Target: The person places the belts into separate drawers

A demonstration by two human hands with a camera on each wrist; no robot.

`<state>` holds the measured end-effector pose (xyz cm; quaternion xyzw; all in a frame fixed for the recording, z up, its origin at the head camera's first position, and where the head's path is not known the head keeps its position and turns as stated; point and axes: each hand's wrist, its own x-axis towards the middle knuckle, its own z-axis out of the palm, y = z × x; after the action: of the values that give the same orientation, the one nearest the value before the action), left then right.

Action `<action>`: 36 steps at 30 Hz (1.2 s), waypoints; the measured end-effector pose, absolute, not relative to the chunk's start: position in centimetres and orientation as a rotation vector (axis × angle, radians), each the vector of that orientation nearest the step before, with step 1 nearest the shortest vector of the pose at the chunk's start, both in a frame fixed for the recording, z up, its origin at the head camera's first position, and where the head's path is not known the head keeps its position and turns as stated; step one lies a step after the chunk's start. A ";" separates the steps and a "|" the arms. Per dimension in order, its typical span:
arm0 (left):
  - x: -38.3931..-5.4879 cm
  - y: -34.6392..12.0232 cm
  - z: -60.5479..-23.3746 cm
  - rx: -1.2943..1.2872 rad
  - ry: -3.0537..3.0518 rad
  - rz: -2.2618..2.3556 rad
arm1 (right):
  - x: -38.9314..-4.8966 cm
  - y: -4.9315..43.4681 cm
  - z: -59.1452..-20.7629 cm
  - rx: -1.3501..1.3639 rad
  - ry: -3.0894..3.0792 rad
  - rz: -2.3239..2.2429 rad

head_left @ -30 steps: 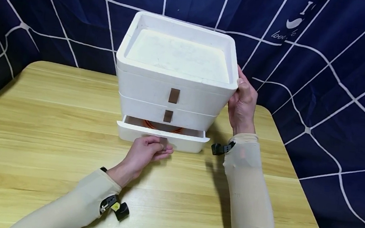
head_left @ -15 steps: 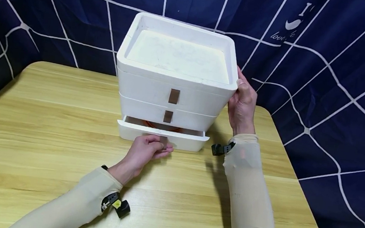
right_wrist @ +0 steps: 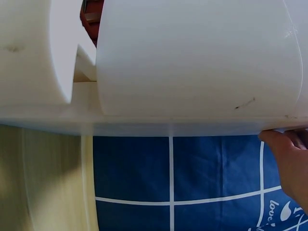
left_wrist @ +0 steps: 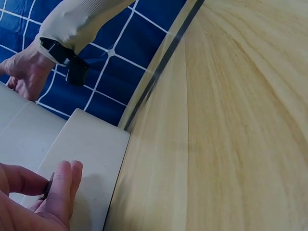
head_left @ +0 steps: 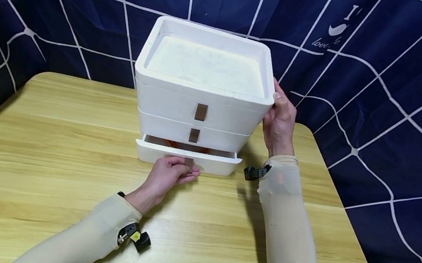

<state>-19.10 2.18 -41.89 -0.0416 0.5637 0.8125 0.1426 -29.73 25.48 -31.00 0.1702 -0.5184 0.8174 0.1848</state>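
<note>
A white three-tier drawer box (head_left: pixel 197 117) stands on the wooden table, its bottom drawer (head_left: pixel 215 165) pulled partly out. Inside that drawer an orange-red looped thing (head_left: pixel 173 144) shows in part; its kind cannot be made out. My left hand (head_left: pixel 163 178) pinches the brown tab (head_left: pixel 188 163) on the bottom drawer's front between thumb and fingers. In the left wrist view, the dark tab (left_wrist: pixel 48 186) sits between thumb and fingers. My right hand (head_left: pixel 280 121) rests against the box's upper right side, thumb near the top rim; its other fingers are partly hidden behind the box.
The box's top is a shallow tray (head_left: pixel 206 66) with a raised rim. Two upper drawers are closed, each with a brown tab (head_left: pixel 201 112). A dark blue curtain (head_left: pixel 225 0) with white lines hangs behind and to the right. The wooden table (head_left: pixel 58 154) extends around the box.
Almost nothing differs: both hands keep their places on the drawer tab and the box side. The bottom drawer stays about equally far out, and the head view shifts slightly.
</note>
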 end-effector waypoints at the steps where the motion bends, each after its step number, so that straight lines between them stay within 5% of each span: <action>1: -19.1 2.2 -41.9 -0.119 1.627 2.345 | -29.7 25.5 -31.0 0.481 -1.465 2.299; 36: -19.5 2.5 -42.0 -0.131 1.605 2.385 | -29.9 25.3 -31.1 0.507 -1.410 2.342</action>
<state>-19.50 2.51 -42.01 -0.0451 0.5528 0.8216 0.1317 -29.86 25.28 -31.07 0.1792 -0.4988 0.8288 0.1796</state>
